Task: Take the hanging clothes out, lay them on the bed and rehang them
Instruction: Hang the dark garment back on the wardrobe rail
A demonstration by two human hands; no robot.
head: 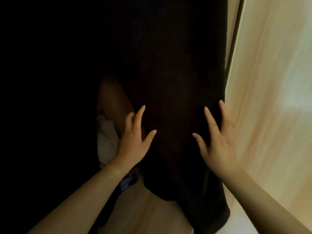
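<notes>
At the far left the wardrobe interior is too dark to read. Just right of that shadow a crumpled pale grey-beige cloth (106, 139) lies low inside, with a brownish hanging piece (113, 98) above it, though what that is I cannot tell. The left hand (135, 142) comes next, fingers spread and mostly straight, laid flat on the left side of the long dark brown-black hanging garment (168, 73). One finger seems to bend at the garment's edge, but nothing is pinched.

The garment hangs in the middle of the view, from out of sight at the top down to its hem near the pale wooden wardrobe floor (143, 208). Its hanger and the rail are out of view. The right hand (217, 144) mirrors the left, splayed and pressing on the garment's right side, gripping nothing. Both palms flat like this look meant to steady or smooth the cloth so it hangs straight, which suggests it is either just rehung or about to be lifted out; I cannot tell which. At the far right stands the light wood-grain wardrobe panel (270, 81), just beside the garment
</notes>
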